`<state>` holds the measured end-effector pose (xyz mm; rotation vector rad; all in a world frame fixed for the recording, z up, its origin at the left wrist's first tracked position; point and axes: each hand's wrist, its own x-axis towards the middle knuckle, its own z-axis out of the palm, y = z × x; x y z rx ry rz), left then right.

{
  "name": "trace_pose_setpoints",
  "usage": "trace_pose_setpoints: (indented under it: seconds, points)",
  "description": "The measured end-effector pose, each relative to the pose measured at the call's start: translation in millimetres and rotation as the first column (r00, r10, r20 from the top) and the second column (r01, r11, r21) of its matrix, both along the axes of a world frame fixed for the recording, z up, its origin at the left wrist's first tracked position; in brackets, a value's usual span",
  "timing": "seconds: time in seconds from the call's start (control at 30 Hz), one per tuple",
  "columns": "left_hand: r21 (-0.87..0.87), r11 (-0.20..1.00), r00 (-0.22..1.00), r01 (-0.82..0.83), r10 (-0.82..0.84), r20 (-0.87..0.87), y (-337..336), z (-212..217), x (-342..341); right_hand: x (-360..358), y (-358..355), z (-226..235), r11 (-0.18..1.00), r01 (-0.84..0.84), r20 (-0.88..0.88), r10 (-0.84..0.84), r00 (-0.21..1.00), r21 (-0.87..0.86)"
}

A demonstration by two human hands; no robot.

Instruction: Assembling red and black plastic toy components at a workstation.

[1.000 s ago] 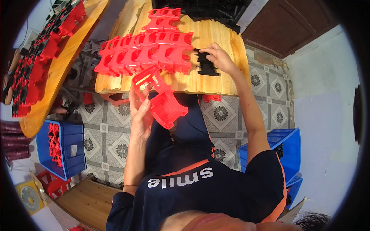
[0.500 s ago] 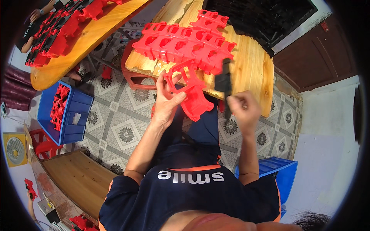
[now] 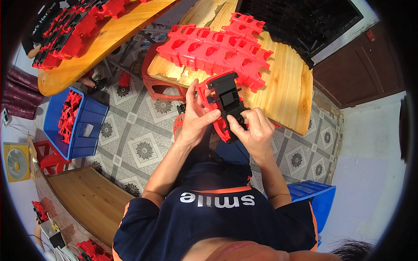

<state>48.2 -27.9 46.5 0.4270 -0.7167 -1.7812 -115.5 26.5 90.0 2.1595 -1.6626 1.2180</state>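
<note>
My left hand (image 3: 195, 119) is closed around the edge of a red plastic frame (image 3: 203, 96), with its thumb on the near face. Against the open side of that frame lies a black plastic insert (image 3: 228, 96), long and with a square recess in its middle. My right hand (image 3: 256, 130) pinches the insert's lower end between thumb and fingers. The two parts touch, tilted, in front of my body at the table's near edge. Whether the insert sits fully inside the frame cannot be made out.
Rows of red frames (image 3: 217, 48) stand on the wooden table (image 3: 292, 87), a pile of black parts (image 3: 296, 21) behind them. Left, a blue crate (image 3: 89, 139) holds red pieces; another blue crate (image 3: 320, 204) stands at right. Another person's hand (image 3: 34, 51) shows beside the far-left table (image 3: 56, 82).
My right hand has brought the black insert leftward onto the red frame, where the two were apart before. My left hand has turned the frame somewhat and moved slightly right.
</note>
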Motion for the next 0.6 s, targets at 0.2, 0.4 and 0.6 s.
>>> trace_pose_setpoints:
  seconds: [0.2,0.4,0.6]
  points:
    - [-0.003,1.0,0.999,0.024,-0.024,-0.033,0.0,-0.4,1.2,-8.2,-10.8,9.8,0.997,-0.077,0.099,0.075,0.992,0.014]
    - [-0.027,0.996,0.991,-0.079,0.082,0.11,5.3,23.7,-13.6,-1.1,-60.9,1.8,0.866,-0.466,0.798,0.146,0.584,0.183]
    - [-0.298,0.934,0.863,-0.198,0.31,0.399,-8.7,33.1,1.6,15.5,-70.0,24.0,0.845,-0.494,0.723,0.21,0.658,0.204]
